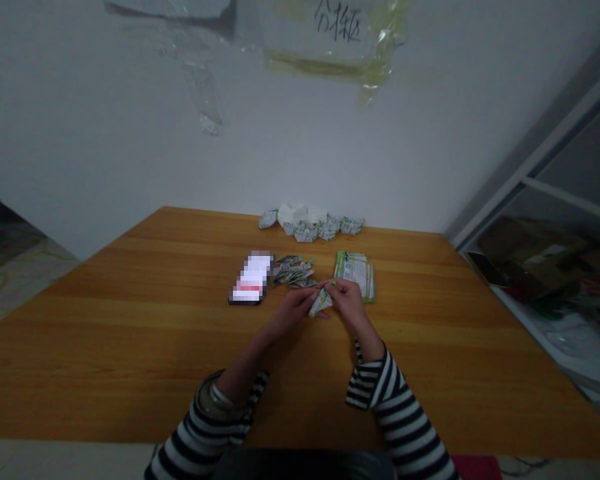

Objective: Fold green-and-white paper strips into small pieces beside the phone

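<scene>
Between my two hands is a small piece of folded printed paper (321, 303), white and green, held above the wooden table. My left hand (296, 303) pinches its left side, and the fingers of my right hand (347, 300) close on its upper right edge. Just beyond the right hand lies a stack of flat printed green-and-white sheets (357, 270). Several folded paper pieces (293, 270) lie in a loose pile behind my left hand. Fine details of the folds are too small to make out.
A phone with a lit, blurred screen (253, 279) lies left of the folded pile. Along the wall stand several folded paper shapes (306, 231) and a crumpled white piece (293, 213). The wooden table (145, 320) reaches the wall; a shelf with boxes (535, 253) is at right.
</scene>
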`<act>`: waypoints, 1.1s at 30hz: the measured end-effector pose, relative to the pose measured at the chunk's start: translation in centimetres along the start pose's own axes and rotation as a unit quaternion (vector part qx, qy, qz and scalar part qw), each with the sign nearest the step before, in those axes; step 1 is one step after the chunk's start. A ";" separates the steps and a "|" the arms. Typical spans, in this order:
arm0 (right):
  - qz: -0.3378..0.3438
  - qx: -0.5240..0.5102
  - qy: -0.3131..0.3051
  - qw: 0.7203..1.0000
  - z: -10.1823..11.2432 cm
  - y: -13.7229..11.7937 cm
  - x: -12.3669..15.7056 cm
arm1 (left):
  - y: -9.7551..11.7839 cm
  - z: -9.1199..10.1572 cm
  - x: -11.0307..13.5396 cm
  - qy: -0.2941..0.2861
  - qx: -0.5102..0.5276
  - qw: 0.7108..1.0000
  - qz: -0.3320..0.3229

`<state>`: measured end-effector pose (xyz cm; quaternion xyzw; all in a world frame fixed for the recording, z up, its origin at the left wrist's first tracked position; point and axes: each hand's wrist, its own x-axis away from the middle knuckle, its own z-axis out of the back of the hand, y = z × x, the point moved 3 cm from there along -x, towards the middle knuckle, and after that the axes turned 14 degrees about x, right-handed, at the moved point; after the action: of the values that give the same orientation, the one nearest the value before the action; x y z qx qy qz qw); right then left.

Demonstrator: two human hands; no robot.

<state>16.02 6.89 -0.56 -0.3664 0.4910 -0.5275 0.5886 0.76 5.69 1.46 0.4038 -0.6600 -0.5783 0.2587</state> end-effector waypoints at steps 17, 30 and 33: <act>0.112 0.014 -0.020 0.993 -4.1 -1.4 1.9 | -0.8 1.4 0.0 0.147 -0.169 0.970 -0.098; 0.132 0.066 0.124 0.981 -1.9 -2.2 2.0 | -0.8 2.2 0.2 0.238 0.012 0.966 -0.097; 0.124 0.043 0.143 0.981 -1.8 -2.3 1.8 | -1.1 2.1 0.3 0.248 0.069 0.964 -0.067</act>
<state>13.59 4.84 0.80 -0.1976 0.5882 -0.5179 0.5888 -0.83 6.58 -0.02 0.5947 -0.5852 -0.4288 0.3465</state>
